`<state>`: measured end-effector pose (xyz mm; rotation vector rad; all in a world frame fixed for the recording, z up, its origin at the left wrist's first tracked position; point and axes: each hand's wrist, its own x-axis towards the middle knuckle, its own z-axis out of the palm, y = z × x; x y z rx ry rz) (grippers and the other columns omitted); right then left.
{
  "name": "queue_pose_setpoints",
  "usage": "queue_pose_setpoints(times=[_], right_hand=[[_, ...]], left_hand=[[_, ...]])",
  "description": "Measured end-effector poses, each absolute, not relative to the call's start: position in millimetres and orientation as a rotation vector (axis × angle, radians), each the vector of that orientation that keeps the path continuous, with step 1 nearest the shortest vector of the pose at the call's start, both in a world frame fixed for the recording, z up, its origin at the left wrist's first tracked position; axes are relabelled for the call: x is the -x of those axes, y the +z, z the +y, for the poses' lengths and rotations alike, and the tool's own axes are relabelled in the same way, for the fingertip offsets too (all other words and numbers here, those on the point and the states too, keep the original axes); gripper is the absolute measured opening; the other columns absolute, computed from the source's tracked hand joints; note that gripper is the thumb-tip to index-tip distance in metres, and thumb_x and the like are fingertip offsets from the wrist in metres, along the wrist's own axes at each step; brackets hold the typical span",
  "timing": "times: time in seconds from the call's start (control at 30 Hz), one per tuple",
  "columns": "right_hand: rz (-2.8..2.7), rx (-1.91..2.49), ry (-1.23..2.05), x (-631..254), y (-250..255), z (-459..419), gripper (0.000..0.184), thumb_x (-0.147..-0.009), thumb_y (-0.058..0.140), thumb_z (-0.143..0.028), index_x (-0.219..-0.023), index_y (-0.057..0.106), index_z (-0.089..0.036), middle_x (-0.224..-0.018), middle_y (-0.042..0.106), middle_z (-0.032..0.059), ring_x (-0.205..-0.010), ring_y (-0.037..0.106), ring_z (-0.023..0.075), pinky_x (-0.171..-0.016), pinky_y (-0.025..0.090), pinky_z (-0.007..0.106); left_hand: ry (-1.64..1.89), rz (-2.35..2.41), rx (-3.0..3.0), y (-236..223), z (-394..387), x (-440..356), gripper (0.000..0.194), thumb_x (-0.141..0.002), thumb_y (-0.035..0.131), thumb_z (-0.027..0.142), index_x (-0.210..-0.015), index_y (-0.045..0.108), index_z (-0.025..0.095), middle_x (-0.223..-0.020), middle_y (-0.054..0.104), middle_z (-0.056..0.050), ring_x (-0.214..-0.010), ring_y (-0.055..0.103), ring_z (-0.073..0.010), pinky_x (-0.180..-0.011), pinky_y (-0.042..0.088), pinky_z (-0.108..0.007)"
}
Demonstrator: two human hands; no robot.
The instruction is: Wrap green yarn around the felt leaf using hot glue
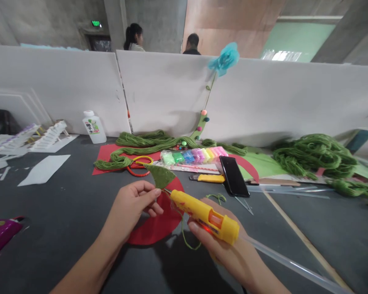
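My right hand [223, 241] is wrapped round a yellow hot glue gun [196, 206], with a long clear glue stick [288, 261] coming out of its back end. The gun's nozzle points left at the lower edge of a green leaf-shaped piece [160, 175]. That piece is pinched between the thumb and fingers of my left hand [138, 202]. Under both hands lies a red paper disc [151, 232]. A loose strand of green yarn [187, 241] hangs below the glue gun.
Behind my hands are scissors [138, 174], a bag of coloured clay [188, 157], a yellow utility knife [210, 178] and a black phone [234, 175]. Green yarn [315, 155] is heaped at right. A bottle [94, 127] and white models [49, 136] stand left; a purple tool [3, 234] lies nearer.
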<state>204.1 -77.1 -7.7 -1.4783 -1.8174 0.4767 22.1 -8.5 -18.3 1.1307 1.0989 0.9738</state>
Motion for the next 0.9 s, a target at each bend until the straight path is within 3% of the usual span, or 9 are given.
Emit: queue_pose_setpoints(times=[0.23,0.37,0.57,0.9], right_hand=[[-1.855,1.515,0.538,-203.4,-4.7,-75.3,0.025,-0.081,0.046,-0.039,-0.066,0.050,-0.020,-0.065,0.054,0.0018,-0.057,0.052,0.0166,-0.053,0.045,0.030],[-1.894,1.507,0.451,-202.8,-3.5,-76.6,0.024,-0.082,0.045,-0.036,-0.065,0.048,-0.020,-0.062,0.052,0.0008,-0.058,0.052,0.0164,-0.055,0.046,0.030],[-2.014,1.484,0.260,-200.5,-1.0,-79.1,0.022,-0.081,0.044,-0.029,-0.060,0.044,-0.021,-0.060,0.051,0.0010,-0.053,0.048,0.0154,-0.045,0.040,0.027],[-2.013,1.463,0.224,-199.2,-2.0,-79.6,0.019,-0.078,0.045,-0.024,-0.060,0.042,-0.022,-0.058,0.052,0.0002,-0.051,0.048,0.0148,-0.048,0.042,0.027]], left_hand=[[0.947,1.047,-1.097,-15.7,-10.7,-21.2,0.019,-0.070,0.070,0.031,-0.069,0.059,0.015,-0.052,0.068,-0.001,-0.049,0.063,-0.0109,-0.051,0.048,-0.018],[0.916,1.016,-1.079,-15.0,-12.0,-20.7,0.017,-0.071,0.070,0.028,-0.069,0.059,0.015,-0.055,0.069,-0.001,-0.051,0.064,-0.0107,-0.053,0.049,-0.017],[0.937,1.005,-1.083,-14.0,-12.1,-21.8,0.016,-0.071,0.069,0.026,-0.067,0.059,0.014,-0.055,0.070,-0.003,-0.052,0.064,-0.0104,-0.054,0.050,-0.017],[0.969,1.004,-1.109,-13.7,-13.9,-20.0,0.015,-0.072,0.069,0.026,-0.067,0.061,0.015,-0.056,0.071,-0.002,-0.054,0.065,-0.0114,-0.056,0.052,-0.019]])
